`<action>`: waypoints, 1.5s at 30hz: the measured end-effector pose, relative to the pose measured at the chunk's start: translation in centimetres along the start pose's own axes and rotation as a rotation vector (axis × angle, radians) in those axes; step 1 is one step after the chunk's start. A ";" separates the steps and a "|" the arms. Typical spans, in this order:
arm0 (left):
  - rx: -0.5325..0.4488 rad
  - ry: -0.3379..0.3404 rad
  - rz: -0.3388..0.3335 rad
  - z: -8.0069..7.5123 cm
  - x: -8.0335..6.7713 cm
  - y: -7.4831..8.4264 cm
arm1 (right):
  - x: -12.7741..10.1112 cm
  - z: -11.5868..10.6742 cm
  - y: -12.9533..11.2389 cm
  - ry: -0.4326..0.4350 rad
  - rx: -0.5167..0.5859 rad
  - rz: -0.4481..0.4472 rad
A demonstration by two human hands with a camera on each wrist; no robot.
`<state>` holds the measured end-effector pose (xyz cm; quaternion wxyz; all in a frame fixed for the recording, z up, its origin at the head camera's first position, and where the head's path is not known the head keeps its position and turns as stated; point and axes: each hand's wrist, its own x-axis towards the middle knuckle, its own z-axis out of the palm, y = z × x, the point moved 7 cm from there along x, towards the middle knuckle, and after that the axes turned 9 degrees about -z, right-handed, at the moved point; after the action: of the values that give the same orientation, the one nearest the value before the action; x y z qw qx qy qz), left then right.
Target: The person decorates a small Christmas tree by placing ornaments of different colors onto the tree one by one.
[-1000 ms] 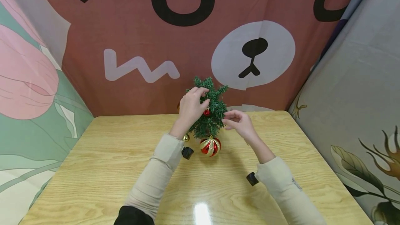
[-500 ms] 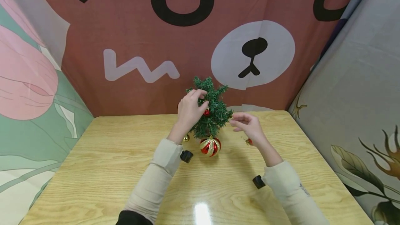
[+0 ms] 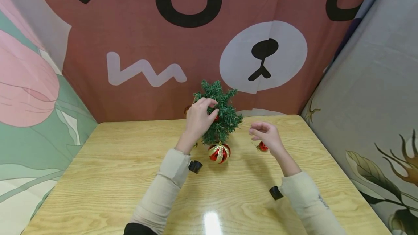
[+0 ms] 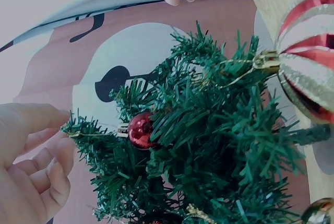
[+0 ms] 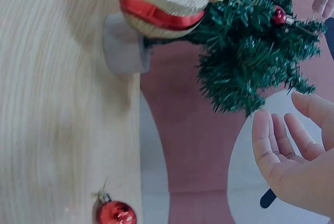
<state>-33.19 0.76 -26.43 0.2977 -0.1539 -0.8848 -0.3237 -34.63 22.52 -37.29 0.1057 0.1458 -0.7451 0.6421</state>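
Observation:
A small green artificial Christmas tree [image 3: 225, 115] stands near the table's far edge. My left hand [image 3: 198, 117] reaches to its upper front; thumb and fingertips sit close around a branch tip with a visible gap. From that branch a small red bauble [image 4: 141, 131] hangs by a gold loop. My right hand [image 3: 266, 133] is held right of the tree, fingers loosely bent and holding nothing, apart from the branches. A large red, gold-striped bauble [image 3: 220, 153] hangs low at the front. Another red bauble [image 3: 262, 147] lies on the table below my right hand.
The wooden table [image 3: 107, 177] extends toward me. A gold bauble [image 4: 319, 212] hangs low on the tree's left, partly hidden by my left wrist in the head view. A printed bear curtain [image 3: 147, 39] closes off the back, and the grey tree base [image 5: 125, 44] shows underneath.
My right hand has drawn away from the tree's right branches, rightward and toward me, uncovering the red bauble on the table. My left hand has lowered slightly at the branch.

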 end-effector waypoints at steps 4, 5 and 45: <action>0.002 0.006 0.028 0.2 -0.2 0.2 | -0.2 -0.8 0.7 0.024 -0.001 0.001; 0.002 0.007 0.035 0.3 -0.2 0.2 | -0.2 -1.0 0.9 0.030 0.000 0.007; 0.107 0.136 0.059 2.1 -4.0 -0.1 | -1.4 -5.3 7.9 0.109 -0.357 0.204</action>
<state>-31.04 1.77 -30.30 0.3741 -0.1415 -0.8737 -0.2768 -36.27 28.87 -44.25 0.1046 0.0135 -0.8512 0.5141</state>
